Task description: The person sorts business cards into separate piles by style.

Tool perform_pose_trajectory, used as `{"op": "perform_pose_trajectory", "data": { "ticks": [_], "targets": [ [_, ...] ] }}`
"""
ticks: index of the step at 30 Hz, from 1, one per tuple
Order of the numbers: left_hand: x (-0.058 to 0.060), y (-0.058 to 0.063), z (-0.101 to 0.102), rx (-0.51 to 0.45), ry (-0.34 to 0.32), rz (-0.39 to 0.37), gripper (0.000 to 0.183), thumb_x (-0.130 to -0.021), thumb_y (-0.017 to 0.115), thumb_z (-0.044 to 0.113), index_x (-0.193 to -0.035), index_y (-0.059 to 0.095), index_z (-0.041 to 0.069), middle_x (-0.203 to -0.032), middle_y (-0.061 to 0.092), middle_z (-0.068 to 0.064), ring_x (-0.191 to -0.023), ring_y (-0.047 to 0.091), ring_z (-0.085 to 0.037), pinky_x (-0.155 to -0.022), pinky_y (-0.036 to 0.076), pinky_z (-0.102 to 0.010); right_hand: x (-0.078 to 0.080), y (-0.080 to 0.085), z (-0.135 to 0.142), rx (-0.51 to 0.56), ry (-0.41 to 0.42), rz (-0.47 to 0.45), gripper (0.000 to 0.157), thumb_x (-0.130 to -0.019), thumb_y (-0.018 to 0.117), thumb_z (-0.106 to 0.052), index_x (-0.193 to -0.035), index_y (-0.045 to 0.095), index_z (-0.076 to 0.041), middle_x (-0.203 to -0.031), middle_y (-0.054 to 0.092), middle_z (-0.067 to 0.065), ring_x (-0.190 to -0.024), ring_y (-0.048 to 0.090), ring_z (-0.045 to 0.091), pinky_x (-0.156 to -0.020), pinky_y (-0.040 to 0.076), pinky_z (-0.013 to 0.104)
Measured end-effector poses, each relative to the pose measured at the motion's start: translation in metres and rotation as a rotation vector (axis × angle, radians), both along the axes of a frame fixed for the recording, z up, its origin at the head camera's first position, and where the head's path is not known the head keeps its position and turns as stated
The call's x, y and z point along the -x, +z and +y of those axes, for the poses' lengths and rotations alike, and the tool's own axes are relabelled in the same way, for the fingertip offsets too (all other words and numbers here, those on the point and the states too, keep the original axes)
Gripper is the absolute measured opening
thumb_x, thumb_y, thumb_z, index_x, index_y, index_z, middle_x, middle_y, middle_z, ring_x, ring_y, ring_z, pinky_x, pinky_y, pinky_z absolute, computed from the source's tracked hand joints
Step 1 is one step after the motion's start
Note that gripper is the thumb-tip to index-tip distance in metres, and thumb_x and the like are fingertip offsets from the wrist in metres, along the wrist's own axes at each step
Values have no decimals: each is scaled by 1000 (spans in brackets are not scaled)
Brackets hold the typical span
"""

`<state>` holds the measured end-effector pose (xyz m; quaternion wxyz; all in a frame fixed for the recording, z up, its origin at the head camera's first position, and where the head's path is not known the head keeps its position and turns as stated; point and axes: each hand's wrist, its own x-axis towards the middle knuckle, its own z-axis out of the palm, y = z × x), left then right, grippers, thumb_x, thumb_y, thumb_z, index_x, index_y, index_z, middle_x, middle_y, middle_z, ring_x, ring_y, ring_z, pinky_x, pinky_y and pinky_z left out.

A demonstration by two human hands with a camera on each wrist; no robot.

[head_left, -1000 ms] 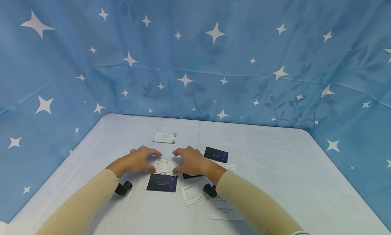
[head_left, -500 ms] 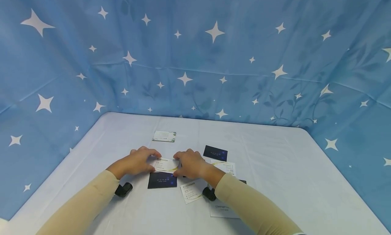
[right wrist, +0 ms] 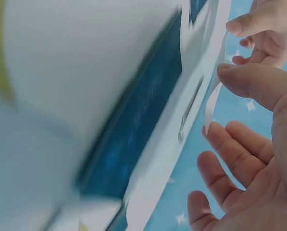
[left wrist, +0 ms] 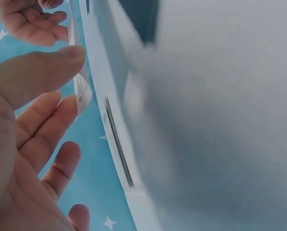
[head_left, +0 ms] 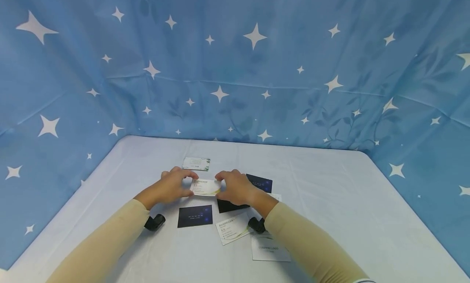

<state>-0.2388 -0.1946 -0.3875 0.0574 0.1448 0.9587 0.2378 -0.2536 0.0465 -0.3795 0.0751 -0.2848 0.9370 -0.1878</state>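
Observation:
A white business card [head_left: 206, 187] with printed text and a yellow-green curve is held by its two short ends, off the table. My left hand [head_left: 170, 187] pinches the left end between thumb and fingers. At the opposite end, my right hand [head_left: 235, 188] grips the card the same way. In the left wrist view the card [left wrist: 83, 94] appears almost edge-on and slightly bowed. Just beyond the hands lies a white card with green leaves [head_left: 196, 163]. Nearer me is a dark blue card [head_left: 195, 216], flat on the cloth.
Around my right forearm lie several cards: a dark one [head_left: 260, 183] farther back, a black one [head_left: 231, 206] partly under the hand, a tilted white one [head_left: 232, 228] and a white logo card [head_left: 269, 250]. A white cloth [head_left: 330, 201] covers the table; a starry blue curtain [head_left: 235, 70] stands behind.
Both hands have moved up and away from me with the white card, leaving a gap between it and the dark blue card. The head view has shifted slightly.

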Motion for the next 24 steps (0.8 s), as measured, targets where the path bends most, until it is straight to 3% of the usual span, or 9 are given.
{"op": "perform_pose_trajectory", "data": {
  "ticks": [5,12,18,24],
  "targets": [
    [20,9,18,15,8,30,48,-85,82,23,-129,65,20,-129,60,-7,-120,45,-27,-90,26,-50,16,8,15,16,-45,16,55,-90,76,-29,-139,58,-12,-132,60,5,-121,50,28,-103,38,49],
    [51,15,39,35,9,47,48,-87,80,22,-132,63,19,-126,62,-6,-124,44,-28,-92,23,-52,43,6,29,51,-127,23,55,-90,76,-27,-140,57,-11,-133,59,8,-119,50,30,-100,39,48],
    [71,7,48,41,50,5,47,-89,78,21,-133,62,19,-129,61,-7,-126,41,-28,-95,21,-53,62,0,31,74,-177,-33,56,-91,74,-25,-142,55,-12,-137,56,10,-122,48,30,-103,38,47],
    [81,0,55,46,78,-40,46,-91,75,20,-135,61,18,-131,59,-8,-128,38,-29,-99,21,-53,73,-8,28,63,-212,-82,55,-92,72,-21,-142,54,-11,-139,55,9,-125,47,29,-105,37,46]
  ]
}}
